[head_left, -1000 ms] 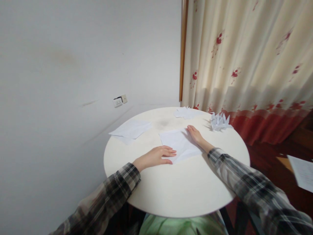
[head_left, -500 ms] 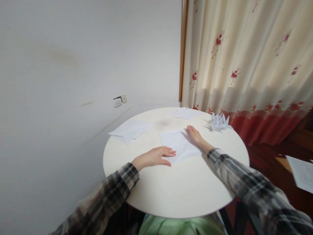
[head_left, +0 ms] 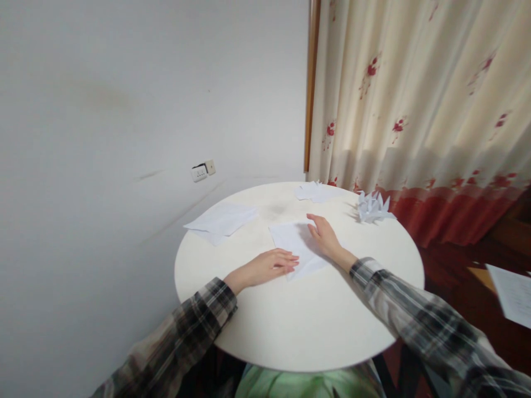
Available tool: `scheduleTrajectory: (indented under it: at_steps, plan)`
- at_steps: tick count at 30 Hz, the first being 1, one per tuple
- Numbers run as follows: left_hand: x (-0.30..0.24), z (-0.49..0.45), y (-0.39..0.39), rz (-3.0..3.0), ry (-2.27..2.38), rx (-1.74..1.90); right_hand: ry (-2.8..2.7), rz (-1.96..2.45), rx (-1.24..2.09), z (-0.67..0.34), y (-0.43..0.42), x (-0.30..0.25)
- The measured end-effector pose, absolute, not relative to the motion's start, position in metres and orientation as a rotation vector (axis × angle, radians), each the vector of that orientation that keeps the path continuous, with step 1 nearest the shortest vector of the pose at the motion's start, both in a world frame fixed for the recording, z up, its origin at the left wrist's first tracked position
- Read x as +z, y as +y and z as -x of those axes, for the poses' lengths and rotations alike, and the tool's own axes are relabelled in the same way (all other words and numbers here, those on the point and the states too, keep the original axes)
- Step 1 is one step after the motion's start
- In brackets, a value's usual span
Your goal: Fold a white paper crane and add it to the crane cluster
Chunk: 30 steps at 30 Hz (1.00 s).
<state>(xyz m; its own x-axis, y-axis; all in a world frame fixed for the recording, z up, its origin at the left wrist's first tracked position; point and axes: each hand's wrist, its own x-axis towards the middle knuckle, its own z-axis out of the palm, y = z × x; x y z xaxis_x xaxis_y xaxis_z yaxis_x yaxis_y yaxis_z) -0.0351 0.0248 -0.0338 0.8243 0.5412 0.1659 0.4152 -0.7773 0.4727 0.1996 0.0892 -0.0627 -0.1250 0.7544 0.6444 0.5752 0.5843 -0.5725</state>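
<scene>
A white sheet of paper (head_left: 292, 239) lies near the middle of a round cream table (head_left: 307, 326). My left hand (head_left: 269, 264) rests flat on the table with its fingertips on the sheet's near left corner, fingers stretched out. My right hand (head_left: 326, 236) lies flat on the sheet's right half, fingers extended toward the far edge. Both arms wear plaid sleeves.
More white sheets (head_left: 222, 220) lie at the table's left. Folded paper (head_left: 313, 190) sits at the far edge, and a folded paper figure (head_left: 372, 207) at the far right. A wall socket (head_left: 203, 170) is on the wall; a flowered curtain (head_left: 415, 99) hangs behind. Another paper (head_left: 512, 293) lies off to the right.
My right hand has slid left and nearer across the sheet, covering more of its right half. My left hand has barely moved.
</scene>
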Motion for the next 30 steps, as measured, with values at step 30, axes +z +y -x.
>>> scheduleTrajectory:
  at_steps: [30]
  plan:
    - [-0.049, 0.043, 0.030, -2.940, 0.872, 0.620, -1.323, 1.281, 0.506, -0.276, 0.125, -0.094]
